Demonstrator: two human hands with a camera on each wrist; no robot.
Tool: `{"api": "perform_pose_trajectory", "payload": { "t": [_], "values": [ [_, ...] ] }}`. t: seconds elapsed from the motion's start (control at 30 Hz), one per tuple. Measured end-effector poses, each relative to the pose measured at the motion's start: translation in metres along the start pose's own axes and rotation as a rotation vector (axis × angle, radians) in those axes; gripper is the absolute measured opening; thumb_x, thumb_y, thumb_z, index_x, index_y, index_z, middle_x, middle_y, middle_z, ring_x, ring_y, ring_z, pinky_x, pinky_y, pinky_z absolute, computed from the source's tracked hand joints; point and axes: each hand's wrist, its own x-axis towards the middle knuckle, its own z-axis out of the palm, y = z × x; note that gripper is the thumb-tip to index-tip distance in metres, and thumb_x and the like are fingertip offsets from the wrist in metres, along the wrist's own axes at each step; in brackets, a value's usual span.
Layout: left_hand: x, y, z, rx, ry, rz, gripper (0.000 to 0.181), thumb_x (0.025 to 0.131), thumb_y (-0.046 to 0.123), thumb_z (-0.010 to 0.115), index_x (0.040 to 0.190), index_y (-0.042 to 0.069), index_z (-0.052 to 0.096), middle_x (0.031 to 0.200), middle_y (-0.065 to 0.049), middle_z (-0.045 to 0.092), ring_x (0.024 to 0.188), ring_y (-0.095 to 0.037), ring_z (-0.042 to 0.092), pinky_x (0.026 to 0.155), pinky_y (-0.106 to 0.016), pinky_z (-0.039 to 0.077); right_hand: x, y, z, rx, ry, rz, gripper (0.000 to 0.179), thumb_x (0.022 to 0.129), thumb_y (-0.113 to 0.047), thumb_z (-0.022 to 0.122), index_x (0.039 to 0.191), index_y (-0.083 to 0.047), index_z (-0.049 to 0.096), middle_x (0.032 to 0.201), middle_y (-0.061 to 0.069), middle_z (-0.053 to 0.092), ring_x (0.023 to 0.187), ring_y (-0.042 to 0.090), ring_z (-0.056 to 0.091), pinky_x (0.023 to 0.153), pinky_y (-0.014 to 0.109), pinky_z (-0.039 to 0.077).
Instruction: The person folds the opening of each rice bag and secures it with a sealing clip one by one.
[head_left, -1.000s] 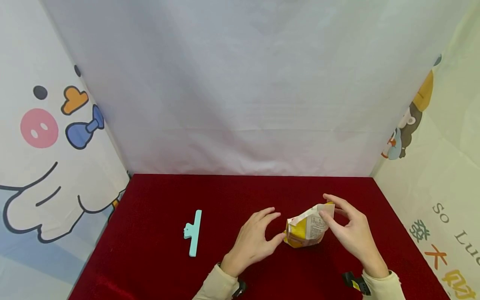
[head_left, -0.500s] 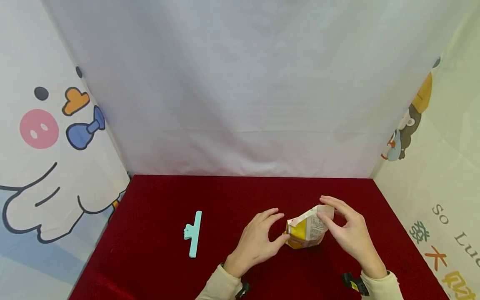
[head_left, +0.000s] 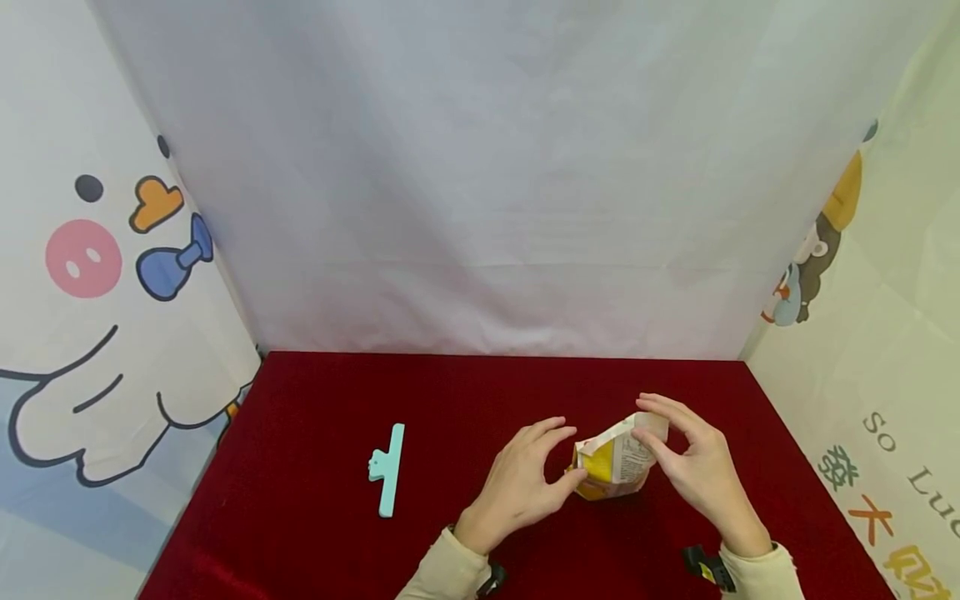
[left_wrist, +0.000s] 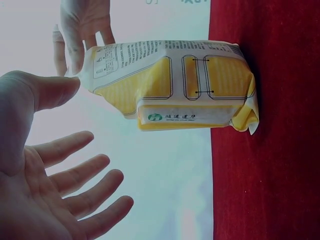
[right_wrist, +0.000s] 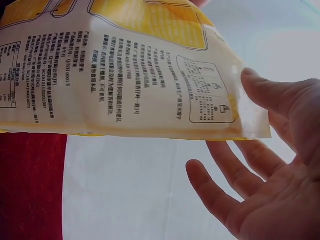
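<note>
A yellow and white printed food bag [head_left: 611,462] stands on the red cloth, its top creased and leaning. My left hand [head_left: 521,483] is beside the bag's left side with the fingers spread; its thumb [left_wrist: 60,91] lies right at the bag's top edge. On the other side my right hand [head_left: 701,471] reaches round the top right corner. The right thumb [right_wrist: 270,95] is at the front of that corner, and fairly straight fingers [right_wrist: 212,192] extend past the back edge, some tips hidden behind the bag.
A pale teal bag clip [head_left: 389,471] lies on the red cloth [head_left: 322,400] to the left of my hands. White curtain walls [head_left: 480,183] with cartoon prints enclose the back and both sides. Dark straps [head_left: 708,569] sit at both wrists.
My left hand has moved right, closer to the bag. My right hand has shifted slightly left over the bag's top corner. The bag and clip stay almost where they were.
</note>
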Motion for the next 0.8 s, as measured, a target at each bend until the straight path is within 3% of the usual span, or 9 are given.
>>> {"api": "perform_pose_trajectory", "payload": {
  "t": [0.67,0.8],
  "values": [
    [0.010,0.009,0.009,-0.031,0.020,0.067,0.052,0.098,0.038,0.077,0.144,0.016,0.066,0.145,0.001,0.069,0.133,-0.016,0.066,0.108,-0.037,0.056,0.000,0.005,0.003,0.012,0.012,-0.028,0.038,0.081,0.009,0.086,0.114,-0.008,0.077,0.130,0.012,0.076,0.124,-0.016,0.057,0.100,0.001,0.041],
    [0.014,0.010,0.012,-0.042,0.049,0.086,0.048,0.097,0.035,0.079,0.140,0.016,0.070,0.136,0.001,0.074,0.122,-0.015,0.071,0.098,-0.031,0.059,0.001,0.005,0.004,0.012,0.003,-0.015,0.033,0.083,0.006,0.086,0.110,-0.010,0.076,0.130,0.012,0.076,0.124,-0.013,0.058,0.102,0.001,0.040]
  ]
}}
